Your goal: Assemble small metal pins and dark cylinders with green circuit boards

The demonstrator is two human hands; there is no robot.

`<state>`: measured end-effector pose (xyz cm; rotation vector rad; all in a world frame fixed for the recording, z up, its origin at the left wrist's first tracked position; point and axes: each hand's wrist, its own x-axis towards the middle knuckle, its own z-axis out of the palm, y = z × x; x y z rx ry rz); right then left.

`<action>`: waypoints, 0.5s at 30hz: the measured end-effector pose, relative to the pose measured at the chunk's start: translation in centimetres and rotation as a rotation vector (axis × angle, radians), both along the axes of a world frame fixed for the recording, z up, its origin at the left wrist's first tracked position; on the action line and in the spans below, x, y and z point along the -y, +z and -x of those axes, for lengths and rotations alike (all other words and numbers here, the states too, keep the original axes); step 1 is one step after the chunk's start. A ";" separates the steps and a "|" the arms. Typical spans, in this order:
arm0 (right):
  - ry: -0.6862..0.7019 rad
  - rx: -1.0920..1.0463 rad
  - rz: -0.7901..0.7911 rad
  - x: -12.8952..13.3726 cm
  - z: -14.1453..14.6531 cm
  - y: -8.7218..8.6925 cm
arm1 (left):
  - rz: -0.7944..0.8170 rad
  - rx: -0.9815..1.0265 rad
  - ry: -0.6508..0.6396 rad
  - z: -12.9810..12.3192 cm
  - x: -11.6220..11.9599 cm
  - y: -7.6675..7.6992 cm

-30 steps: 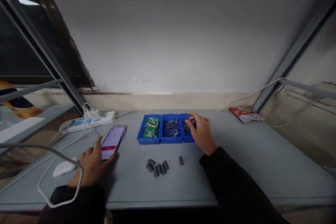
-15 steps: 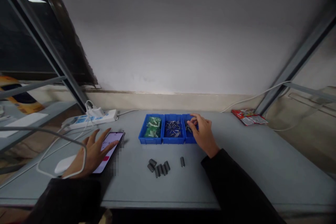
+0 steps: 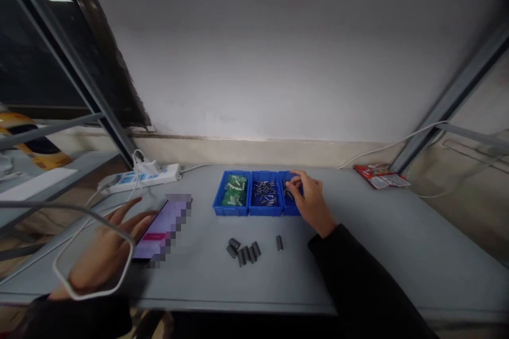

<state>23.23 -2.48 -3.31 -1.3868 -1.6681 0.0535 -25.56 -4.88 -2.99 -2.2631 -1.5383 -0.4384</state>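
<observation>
My right hand (image 3: 312,201) reaches into the right blue bin (image 3: 292,212), fingers curled and thumb near the index finger. Small dark grey pieces (image 3: 289,194) show beside the fingertips; whether one is pinched is hidden. My left hand (image 3: 105,249), partly blurred, has its fingers stretched out at the left edge of a phone (image 3: 165,225) with a lit screen. A white cable (image 3: 131,254) loops across this hand. Several dark grey cylinders (image 3: 247,254) lie grouped on the table, and a single grey cylinder (image 3: 279,243) lies apart to their right.
The middle blue bin (image 3: 265,212) holds thin metal pins (image 3: 264,192). In the left blue bin (image 3: 230,212) are green-and-white pieces (image 3: 235,190). A power strip (image 3: 165,174) stands at the back left, a red packet (image 3: 379,176) at the back right. Metal posts flank the table.
My left hand has drawn left and down, uncovering more of the phone. My right hand stays at the right bin with its fingers a little lower. The view has shifted slightly.
</observation>
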 end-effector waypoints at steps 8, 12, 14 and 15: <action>0.012 -0.015 0.013 0.3 0.2 0.4 | -0.064 0.372 -0.002 -1.9 6.1 -2.4; 0.019 -0.018 0.010 0.3 0.1 0.3 | -0.108 0.356 -0.007 -1.2 6.6 -3.3; 0.019 -0.017 0.010 0.3 0.1 0.2 | -0.094 0.316 -0.015 -0.7 6.5 -3.5; 0.020 -0.019 0.013 0.3 0.1 0.2 | -0.085 0.289 -0.008 -0.5 6.5 -3.5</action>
